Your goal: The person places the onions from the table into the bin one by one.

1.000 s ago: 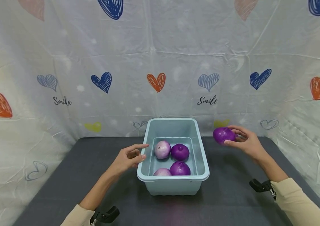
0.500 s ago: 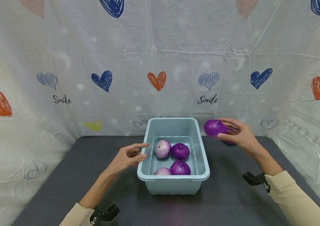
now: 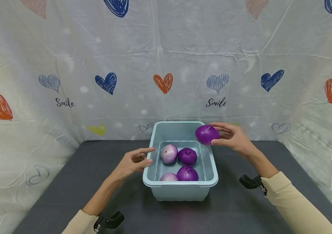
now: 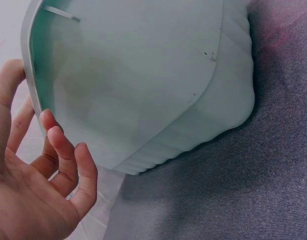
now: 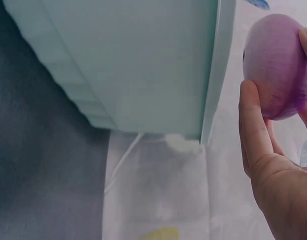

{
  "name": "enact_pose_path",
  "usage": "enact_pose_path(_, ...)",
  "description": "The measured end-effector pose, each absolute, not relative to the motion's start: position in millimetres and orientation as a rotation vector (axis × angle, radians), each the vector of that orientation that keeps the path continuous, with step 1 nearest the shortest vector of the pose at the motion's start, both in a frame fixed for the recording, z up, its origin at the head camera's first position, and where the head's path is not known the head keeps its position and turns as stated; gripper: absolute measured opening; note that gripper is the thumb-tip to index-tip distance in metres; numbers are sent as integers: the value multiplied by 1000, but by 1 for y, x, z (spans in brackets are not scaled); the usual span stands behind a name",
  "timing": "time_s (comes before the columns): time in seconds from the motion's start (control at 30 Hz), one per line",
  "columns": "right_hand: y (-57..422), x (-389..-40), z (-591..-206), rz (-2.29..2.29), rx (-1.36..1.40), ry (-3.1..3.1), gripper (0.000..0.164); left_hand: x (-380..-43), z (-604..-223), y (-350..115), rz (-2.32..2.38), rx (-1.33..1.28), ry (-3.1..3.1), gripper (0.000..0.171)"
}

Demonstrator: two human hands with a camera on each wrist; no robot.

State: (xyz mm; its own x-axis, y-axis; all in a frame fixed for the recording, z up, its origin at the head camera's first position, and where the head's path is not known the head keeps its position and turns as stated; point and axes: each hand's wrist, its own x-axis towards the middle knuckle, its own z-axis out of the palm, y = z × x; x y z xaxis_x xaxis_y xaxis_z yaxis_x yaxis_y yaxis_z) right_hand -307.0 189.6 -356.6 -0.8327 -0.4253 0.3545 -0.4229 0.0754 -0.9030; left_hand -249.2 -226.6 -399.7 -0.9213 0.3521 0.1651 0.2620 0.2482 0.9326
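Note:
In the head view, my right hand (image 3: 232,139) holds a shiny purple onion (image 3: 206,135) between thumb and fingers, over the right rim of a pale blue plastic bin (image 3: 180,191). The right wrist view shows this held onion (image 5: 276,65) beside and above the bin's rim (image 5: 218,75). My left hand (image 3: 132,164) rests at the bin's left rim, thumb and index fingertip over the edge. In the left wrist view, the other fingers (image 4: 66,160) bend loosely beside the outer wall. Inside lie two dark purple onions (image 3: 187,156) and two paler ones (image 3: 169,154), the front pair partly hidden by the near wall.
The bin stands on a dark grey tabletop (image 3: 95,175). Behind it hangs a white curtain (image 3: 183,58) printed with hearts. Each wrist wears a black strap with a camera mount (image 3: 251,182) that sticks out beside the sleeve.
My right hand has carried the purple onion leftward, from beyond the bin's right side to over its right rim. The left hand and the onions in the bin have stayed in place.

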Motion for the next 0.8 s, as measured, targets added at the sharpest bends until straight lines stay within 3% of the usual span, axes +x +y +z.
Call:
enact_pose_path(0.53, 167, -305, -357, -1900, -988, 2142, 66, -250, -400, -226, 1772, 594, 2427, 49)
enact_pose_path(0.8, 180, -305, -361, -1960, -934, 2145, 59, -250, -400, -227, 1759, 601, 2433, 49)
